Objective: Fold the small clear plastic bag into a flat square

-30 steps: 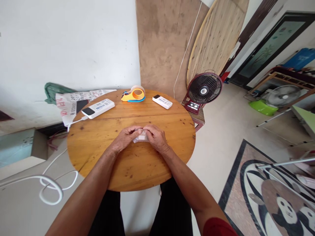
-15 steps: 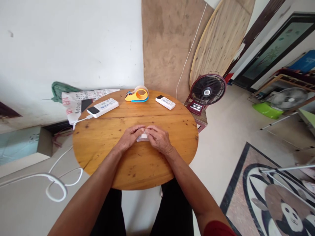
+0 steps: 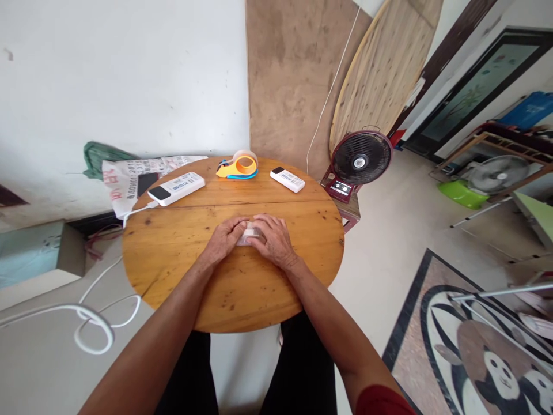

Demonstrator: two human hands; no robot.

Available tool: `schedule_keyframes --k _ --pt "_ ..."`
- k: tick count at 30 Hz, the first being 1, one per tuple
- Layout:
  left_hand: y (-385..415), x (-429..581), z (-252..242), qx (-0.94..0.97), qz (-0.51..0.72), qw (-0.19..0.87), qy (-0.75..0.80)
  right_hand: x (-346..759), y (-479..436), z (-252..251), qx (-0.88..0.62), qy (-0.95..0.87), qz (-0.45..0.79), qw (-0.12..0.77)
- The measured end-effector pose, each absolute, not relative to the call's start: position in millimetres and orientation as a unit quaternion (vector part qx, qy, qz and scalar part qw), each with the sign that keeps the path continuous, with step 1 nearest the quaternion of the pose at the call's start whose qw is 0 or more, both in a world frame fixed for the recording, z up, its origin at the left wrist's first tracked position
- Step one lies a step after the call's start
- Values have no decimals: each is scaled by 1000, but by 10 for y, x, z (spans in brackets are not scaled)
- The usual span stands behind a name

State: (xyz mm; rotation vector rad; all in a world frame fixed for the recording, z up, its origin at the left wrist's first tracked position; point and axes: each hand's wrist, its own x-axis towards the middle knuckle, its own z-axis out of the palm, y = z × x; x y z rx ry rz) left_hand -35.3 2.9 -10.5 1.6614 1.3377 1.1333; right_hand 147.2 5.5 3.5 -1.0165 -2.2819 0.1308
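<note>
Wood tabletop [image 3: 173, 239]: L hand [image 3: 224, 237] & R hand [image 3: 276, 242], fingers [image 3: 266, 223] holding clear pkt [image 3: 249, 233] btwn them (tape dispenser [image 3: 227, 170] farther back).

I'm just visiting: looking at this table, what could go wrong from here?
The small packet is held between the left hand and the right hand, so it might slip or get squashed. The white cable plugged into the larger white device hangs over the table's edge; a snag could perhaps drag the device off.
</note>
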Motion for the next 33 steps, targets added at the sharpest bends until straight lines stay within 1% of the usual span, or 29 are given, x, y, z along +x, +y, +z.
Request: schedule_keyframes --k 5,11,15,18,21,23,26,29,33 --pt "15 -343 -77 633 442 374 514 1509 43 64 -398 -827 82 388" --pt "-4 -335 -14 638 437 399 493 1505 50 58 -395 -824 99 394" --pt "-10 -328 -2 621 441 421 492 1492 96 2 -439 -790 132 407" --pt "-6 -324 -5 608 446 434 494 1486 173 -67 -470 -748 185 431" --pt "0 -321 -3 602 449 434 498 1470 272 -116 -481 -688 286 462" --pt "4 -319 7 602 449 436 496 1448 344 -109 -489 -659 343 456" --pt "5 -316 26 607 453 434 487 1401 460 -32 -483 -670 394 403" --pt "6 -316 22 603 455 444 482 1357 581 63 -475 -693 399 367" --pt "18 -321 -27 579 463 455 493 1325 671 92 -465 -711 381 364"
